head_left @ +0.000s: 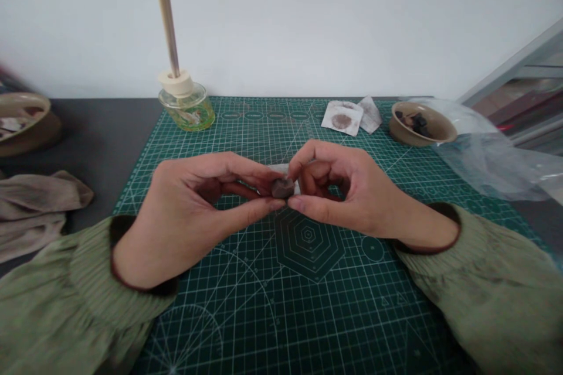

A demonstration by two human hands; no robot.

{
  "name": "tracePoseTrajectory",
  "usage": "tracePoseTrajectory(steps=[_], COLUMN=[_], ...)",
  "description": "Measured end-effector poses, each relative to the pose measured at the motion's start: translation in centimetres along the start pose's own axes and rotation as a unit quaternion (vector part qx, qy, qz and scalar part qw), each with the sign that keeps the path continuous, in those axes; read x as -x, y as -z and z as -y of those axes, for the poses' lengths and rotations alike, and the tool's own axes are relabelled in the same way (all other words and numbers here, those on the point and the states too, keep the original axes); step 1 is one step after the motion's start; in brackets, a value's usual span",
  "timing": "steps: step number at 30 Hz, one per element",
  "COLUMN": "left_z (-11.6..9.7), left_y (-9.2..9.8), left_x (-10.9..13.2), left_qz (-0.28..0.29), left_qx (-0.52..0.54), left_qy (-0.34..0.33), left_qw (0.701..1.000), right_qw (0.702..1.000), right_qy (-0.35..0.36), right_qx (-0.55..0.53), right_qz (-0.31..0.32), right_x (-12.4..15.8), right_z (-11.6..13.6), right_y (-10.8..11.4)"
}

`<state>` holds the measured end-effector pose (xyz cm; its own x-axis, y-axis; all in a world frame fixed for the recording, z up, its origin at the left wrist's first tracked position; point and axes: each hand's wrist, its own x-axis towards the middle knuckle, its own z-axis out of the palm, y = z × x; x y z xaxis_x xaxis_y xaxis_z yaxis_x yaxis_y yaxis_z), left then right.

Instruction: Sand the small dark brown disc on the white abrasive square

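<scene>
Both hands meet above the middle of a green cutting mat [308, 304]. My left hand [197, 211] and my right hand [347, 193] each pinch a small dark brownish lump [282, 188] between thumb and fingertips, holding it just over the mat. A bit of white paper or wrapper [281, 169] shows behind the lump. Both arms wear olive green sleeves with dark cuffs.
A glass reed diffuser [187, 106] with tall sticks stands at the mat's back left. Torn white sachets [343, 118] and a tan bowl [433, 133] with dark pieces lie at back right, beside clear plastic [492, 158]. Another bowl [26, 129] and a beige cloth [35, 211] sit left.
</scene>
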<state>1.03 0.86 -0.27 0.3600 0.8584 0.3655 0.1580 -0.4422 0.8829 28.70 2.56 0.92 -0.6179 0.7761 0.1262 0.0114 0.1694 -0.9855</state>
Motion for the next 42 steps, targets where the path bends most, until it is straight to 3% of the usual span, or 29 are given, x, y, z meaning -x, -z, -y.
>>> tracePoseTrajectory(steps=[22, 30, 42], left_z=[-0.31, -0.95, -0.47], left_y=[-0.12, -0.19, -0.27], left_x=[-0.17, -0.18, -0.06], left_qz=[0.008, -0.013, -0.012], left_qx=[0.049, 0.056, 0.053], left_qy=[0.025, 0.055, 0.044], left_qw=[0.998, 0.997, 0.998], right_qw=[0.999, 0.999, 0.999], right_qy=[0.031, 0.045, 0.036], right_qx=[0.011, 0.009, 0.008], right_qz=[-0.009, -0.003, -0.008], right_x=[-0.01, -0.01, -0.05], right_z=[0.06, -0.12, -0.01], right_y=[-0.04, -0.08, -0.16])
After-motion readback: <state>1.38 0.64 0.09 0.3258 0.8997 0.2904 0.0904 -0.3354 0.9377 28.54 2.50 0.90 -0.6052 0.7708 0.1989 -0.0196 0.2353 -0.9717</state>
